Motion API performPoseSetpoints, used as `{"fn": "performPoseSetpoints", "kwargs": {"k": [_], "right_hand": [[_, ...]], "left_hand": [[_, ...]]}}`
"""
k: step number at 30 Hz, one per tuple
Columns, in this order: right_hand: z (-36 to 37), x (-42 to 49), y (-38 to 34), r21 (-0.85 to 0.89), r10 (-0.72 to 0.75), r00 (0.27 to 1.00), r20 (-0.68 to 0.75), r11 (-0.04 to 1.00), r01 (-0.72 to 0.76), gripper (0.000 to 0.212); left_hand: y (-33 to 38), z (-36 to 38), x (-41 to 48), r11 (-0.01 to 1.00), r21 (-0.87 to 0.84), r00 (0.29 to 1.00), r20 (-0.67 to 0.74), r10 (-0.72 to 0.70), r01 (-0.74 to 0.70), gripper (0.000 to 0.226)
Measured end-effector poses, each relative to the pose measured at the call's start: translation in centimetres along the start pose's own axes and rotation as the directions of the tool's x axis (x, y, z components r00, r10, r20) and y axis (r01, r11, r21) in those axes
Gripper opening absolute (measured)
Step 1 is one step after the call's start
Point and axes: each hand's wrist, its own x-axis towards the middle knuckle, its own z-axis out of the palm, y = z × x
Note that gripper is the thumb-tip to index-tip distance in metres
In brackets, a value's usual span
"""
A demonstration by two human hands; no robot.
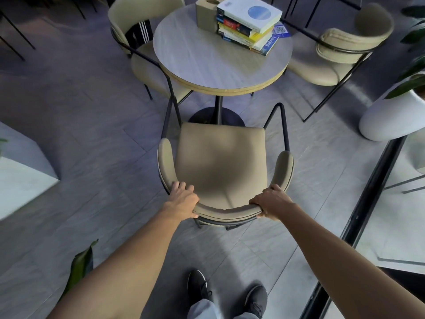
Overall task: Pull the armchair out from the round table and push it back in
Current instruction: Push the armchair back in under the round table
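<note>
A beige armchair (220,162) with a black metal frame stands in front of me, its seat fully clear of the round table (207,67). The seat's front edge lies near the table's black base. My left hand (182,199) grips the curved backrest at its left side, fingers over the top. My right hand (272,201) grips the same backrest at its right side. The grey-topped table carries a stack of books (248,24) and a beige box at its far side.
Two more beige chairs stand at the table, one at the left (138,42) and one at the right (340,54). A white planter (391,116) sits to the right, with a glass partition beyond. A white block (20,171) stands at left. My feet are below.
</note>
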Motion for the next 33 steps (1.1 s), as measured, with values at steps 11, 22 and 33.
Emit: {"fn": "performPoseSetpoints", "kwargs": {"k": [11,22,33], "right_hand": [[-0.1,-0.3,0.3,-0.012,0.012,1.0,0.017,1.0,-0.012,0.029],[-0.3,-0.3,-0.1,0.048,0.04,0.998,0.055,0.998,-0.042,0.018],[-1.5,-0.9,-0.4,0.084,0.047,0.995,0.092,0.995,-0.055,0.02]], "left_hand": [[0.8,-0.2,-0.1,1.0,-0.007,1.0,0.019,-0.002,0.002,0.052],[1.0,-0.3,0.2,1.0,0.004,0.999,0.029,0.015,-0.015,0.052],[0.9,-1.1,-0.2,0.998,-0.055,0.997,0.059,0.045,-0.042,0.051]]}}
